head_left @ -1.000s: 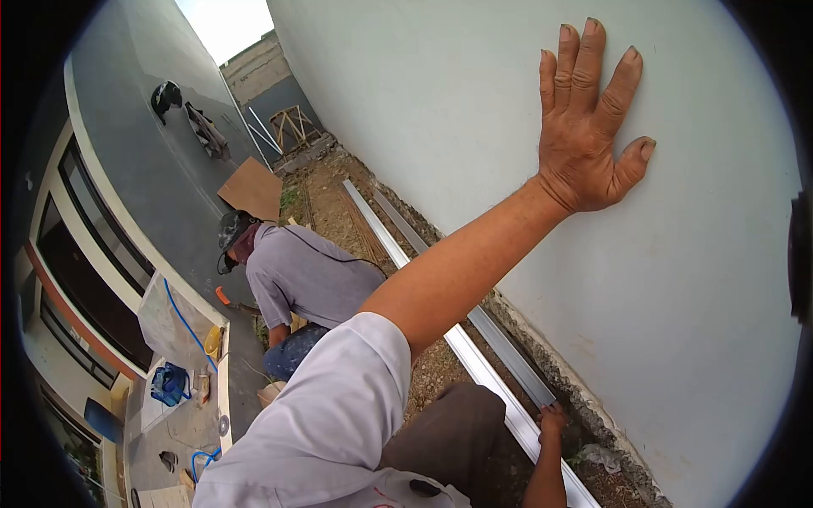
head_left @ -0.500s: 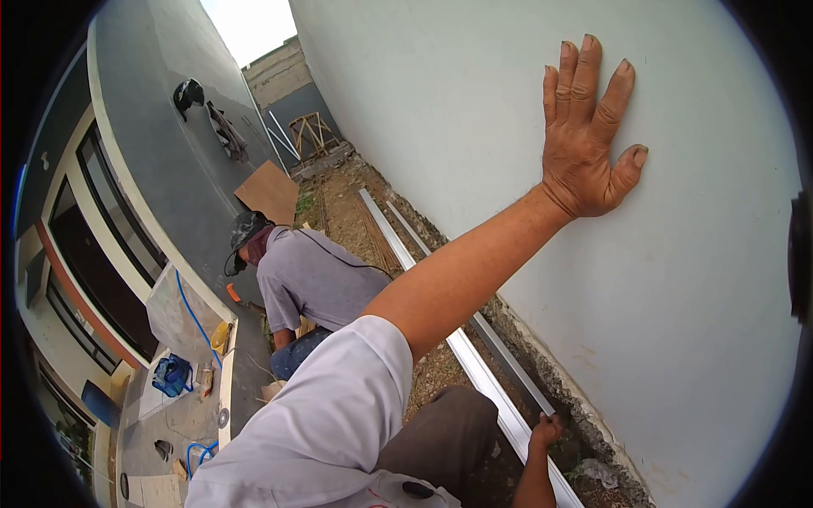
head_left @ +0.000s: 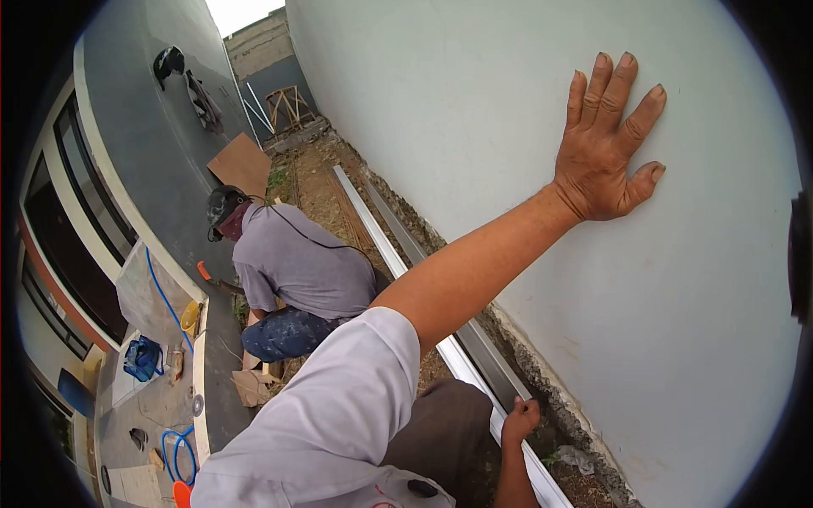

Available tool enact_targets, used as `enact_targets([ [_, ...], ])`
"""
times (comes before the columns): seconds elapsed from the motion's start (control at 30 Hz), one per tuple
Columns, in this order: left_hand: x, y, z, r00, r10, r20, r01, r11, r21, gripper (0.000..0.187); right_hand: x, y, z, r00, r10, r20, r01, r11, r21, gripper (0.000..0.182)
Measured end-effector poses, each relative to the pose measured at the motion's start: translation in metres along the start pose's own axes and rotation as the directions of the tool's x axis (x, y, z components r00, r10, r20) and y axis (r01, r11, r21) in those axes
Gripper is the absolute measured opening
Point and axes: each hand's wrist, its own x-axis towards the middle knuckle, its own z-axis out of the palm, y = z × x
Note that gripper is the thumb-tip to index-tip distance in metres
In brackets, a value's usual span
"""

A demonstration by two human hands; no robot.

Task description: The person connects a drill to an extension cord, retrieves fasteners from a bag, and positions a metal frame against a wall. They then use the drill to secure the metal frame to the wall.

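Observation:
My left hand (head_left: 603, 144) is pressed flat against the pale wall (head_left: 677, 279), its fingers spread and nothing in it. Lower down, my right hand (head_left: 520, 418) grips the near end of a long grey metal profile (head_left: 491, 360) between thumb and fingers. A long white profile (head_left: 461, 364) lies alongside it on the ground, close to my bent knee (head_left: 440, 432). The far part of the grey profile passes behind my left forearm.
A co-worker (head_left: 301, 262) in a grey shirt and cap crouches at the left. Nearby are a brown board (head_left: 241, 165), an orange-handled tool (head_left: 204, 271), a blue bag (head_left: 143, 358), a blue hose (head_left: 171, 457) and a yellow object (head_left: 190, 317). A rough concrete edge (head_left: 550, 381) follows the wall's foot.
The view has shifted, so the co-worker and ground appear further left. The grey profile in my right hand now shows a broader face and lies nearer the white one.

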Motion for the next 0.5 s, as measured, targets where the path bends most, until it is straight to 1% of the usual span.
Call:
enact_targets([
  [0.13,0.0,0.003,-0.001,1.0,-0.029,0.002,0.029,0.999,-0.023,0.074,0.01,-0.052,-0.037,0.999,-0.051,0.006,0.051,0.997,-0.051,0.029],
  [0.2,-0.001,0.003,-0.001,0.999,-0.04,0.012,0.041,0.998,-0.047,0.074,0.014,-0.071,-0.059,0.994,-0.099,0.036,0.101,0.993,-0.061,0.028],
  [0.3,-0.009,0.005,-0.003,0.998,-0.051,0.028,0.054,0.995,-0.088,0.073,0.019,-0.09,-0.096,0.99,-0.14,0.03,0.143,0.982,-0.125,0.027],
  [0.33,-0.014,0.005,-0.005,0.997,-0.053,0.055,0.058,0.994,-0.096,0.074,0.018,-0.1,-0.111,0.996,-0.078,0.034,0.081,0.992,-0.094,0.029],
  [0.4,-0.031,0.008,-0.011,0.991,-0.062,0.117,0.076,0.989,-0.125,0.075,0.02,-0.111,-0.143,0.996,-0.091,0.011,0.092,0.993,-0.07,0.029],
  [0.5,-0.064,0.008,-0.026,0.992,-0.034,0.125,0.062,0.973,-0.221,0.073,0.009,-0.138,-0.202,0.993,-0.09,-0.078,0.087,0.996,-0.034,0.03],
])
